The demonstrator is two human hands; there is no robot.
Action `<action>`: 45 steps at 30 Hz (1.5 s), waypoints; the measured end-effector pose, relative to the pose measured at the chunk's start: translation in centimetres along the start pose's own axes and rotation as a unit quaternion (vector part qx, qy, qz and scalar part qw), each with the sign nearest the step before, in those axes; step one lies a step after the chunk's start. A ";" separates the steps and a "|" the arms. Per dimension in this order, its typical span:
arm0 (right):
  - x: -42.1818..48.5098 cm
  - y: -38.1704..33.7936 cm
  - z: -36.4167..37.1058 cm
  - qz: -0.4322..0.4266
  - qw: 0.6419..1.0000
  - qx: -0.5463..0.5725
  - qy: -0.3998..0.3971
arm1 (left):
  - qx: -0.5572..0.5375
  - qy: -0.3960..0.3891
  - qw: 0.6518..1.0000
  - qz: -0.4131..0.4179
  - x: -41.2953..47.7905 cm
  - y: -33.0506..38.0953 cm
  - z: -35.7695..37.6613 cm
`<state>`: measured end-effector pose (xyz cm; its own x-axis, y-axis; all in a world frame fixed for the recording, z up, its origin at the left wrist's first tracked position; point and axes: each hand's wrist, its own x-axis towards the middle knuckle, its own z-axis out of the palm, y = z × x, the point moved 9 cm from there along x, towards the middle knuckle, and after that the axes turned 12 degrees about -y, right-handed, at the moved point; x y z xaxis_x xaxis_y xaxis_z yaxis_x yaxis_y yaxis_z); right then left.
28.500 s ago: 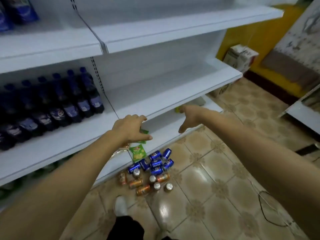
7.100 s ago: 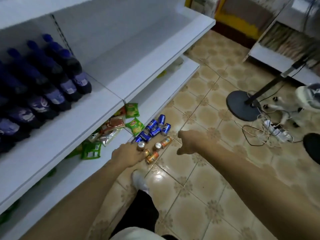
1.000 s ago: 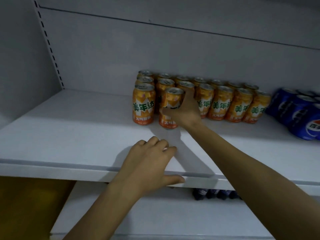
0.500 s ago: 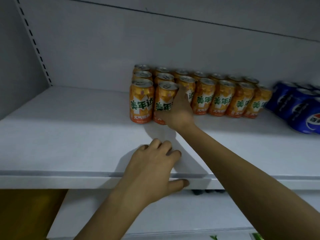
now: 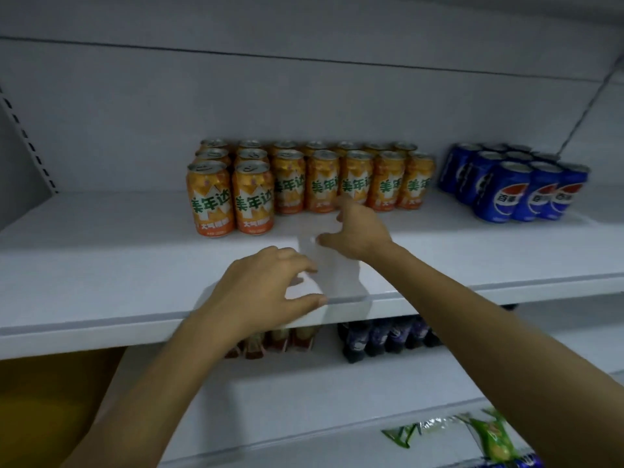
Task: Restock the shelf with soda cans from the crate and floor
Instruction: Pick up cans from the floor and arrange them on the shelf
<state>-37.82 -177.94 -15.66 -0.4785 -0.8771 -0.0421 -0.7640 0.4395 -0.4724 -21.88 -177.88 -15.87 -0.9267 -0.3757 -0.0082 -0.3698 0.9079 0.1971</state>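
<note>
Orange soda cans [image 5: 304, 184], green-lettered with silver tops, stand upright in rows on the white shelf [image 5: 101, 265]; blue Pepsi cans [image 5: 516, 187] stand at their 3 o'clock. The right hand [image 5: 358, 231], at the orange cans' 6 o'clock, and the left hand [image 5: 266, 292], at the shelf's front edge, are loosely spread and empty.

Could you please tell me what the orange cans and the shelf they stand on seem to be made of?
Orange cans: likely thin aluminium, printed glossy; bare silver rims and pull-tab tops show. Shelf: probably sheet metal painted matt white, judging by its thin folded front lip and the slotted upright at the left; laminated board cannot be ruled out.
</note>
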 end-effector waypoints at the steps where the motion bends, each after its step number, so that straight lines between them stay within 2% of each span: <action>1: -1.6 1.7 -1.1 0.012 1.000 -0.016 -0.005 | -0.033 0.017 0.999 0.030 0.3 2.5 0.1; 5: -10.2 10.4 -5.4 0.066 0.993 -0.096 -0.002 | -0.042 0.003 0.990 0.138 2.3 14.8 3.5; 9: -22.5 22.9 -8.8 0.181 0.965 -0.187 -0.010 | -0.036 -0.053 0.981 0.184 4.3 26.5 10.9; 14: -38.8 36.5 -9.9 0.338 0.926 -0.161 -0.042 | -0.035 -0.128 0.963 0.235 3.8 39.4 20.9; 19: -48.2 43.6 -8.5 0.395 0.905 -0.148 -0.055 | -0.016 -0.185 0.948 0.261 2.4 48.3 28.0; 22: -50.6 46.9 -6.3 0.404 0.902 -0.125 -0.084 | 0.008 -0.223 0.939 0.261 2.3 50.1 31.4; 26: -51.7 50.9 -2.4 0.427 0.895 -0.058 -0.113 | 0.023 -0.309 0.922 0.234 2.7 49.3 36.6; 34: -47.4 59.0 3.7 0.454 0.877 0.042 -0.152 | 0.003 -0.427 0.888 0.171 9.7 47.3 45.8; 36: -47.4 61.5 5.8 0.484 0.856 0.121 -0.137 | -0.007 -0.457 0.874 0.167 12.0 47.7 47.9; 39: -48.4 64.2 10.0 0.531 0.800 0.242 -0.140 | -0.014 -0.510 0.842 0.173 14.2 48.4 51.2; 45: -49.4 69.1 17.0 0.586 0.713 0.365 -0.120 | -0.008 -0.585 0.800 0.132 17.1 48.3 57.1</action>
<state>-59.65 -107.51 -61.16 -0.4478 -0.0359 -0.8934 0.5721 0.7564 -0.3171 -59.40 -129.87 -62.48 -0.4038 0.2679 -0.8747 -0.1596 0.9209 0.3557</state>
